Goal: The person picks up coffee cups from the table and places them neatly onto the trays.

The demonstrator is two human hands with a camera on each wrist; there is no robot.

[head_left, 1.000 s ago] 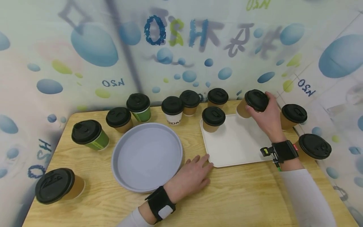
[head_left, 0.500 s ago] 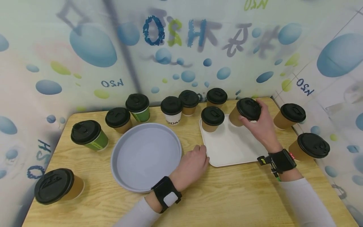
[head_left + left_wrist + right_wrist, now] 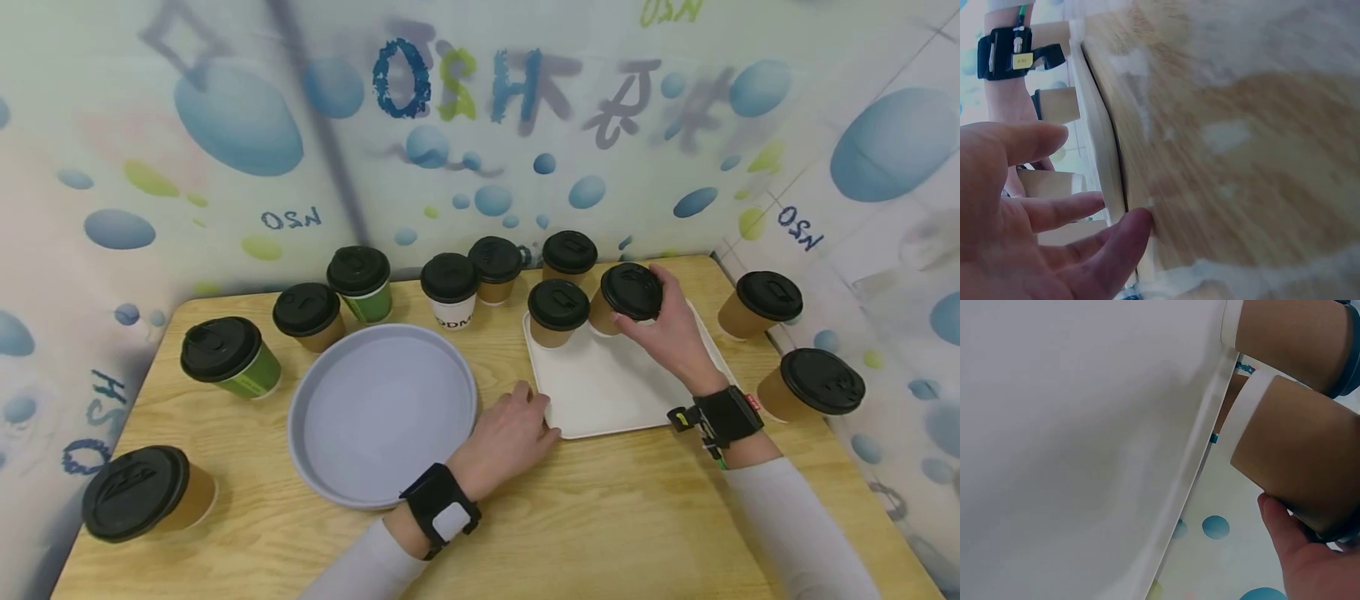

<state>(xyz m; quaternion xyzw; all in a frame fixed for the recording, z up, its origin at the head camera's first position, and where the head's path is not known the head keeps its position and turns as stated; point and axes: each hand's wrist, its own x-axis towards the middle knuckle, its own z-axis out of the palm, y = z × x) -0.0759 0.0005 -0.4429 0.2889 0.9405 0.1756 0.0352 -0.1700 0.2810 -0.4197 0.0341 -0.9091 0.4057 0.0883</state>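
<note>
Shifted left since a sec ago: a black-lidded brown cup (image 3: pixel 624 297), now over the back of the white tray (image 3: pixel 622 400), just R of a second cup (image 3: pixel 557 315) standing there. Seen from the room, that side-by-side pairing is the key relation; whether the two touch, or the held cup's base meets the tray, can't tell. Its long axis looks a bit tipped, lid leaning toward the R hand (image 3: pixel 675 337), by far the nearer.

Cup lies fwd-left of that palm, held btwn thumb and fingers up by the lid; forearm slants in from lower R, wrist below the cup. L hand (image 3: pixel 504 437), holding nothing, rests at the tray's near-left corner, fingers loosely bent, tips at the edge, approx. level w/ the tabletop (image 3: pixel 600 525).

Farther out: a round grey plate (image 3: pixel 382 417) left of the tray, a third cup (image 3: pixel 569 257) behind the pair, and 2 more, the back one (image 3: pixel 761 305) & the front one (image 3: pixel 808 385), off R.
</note>
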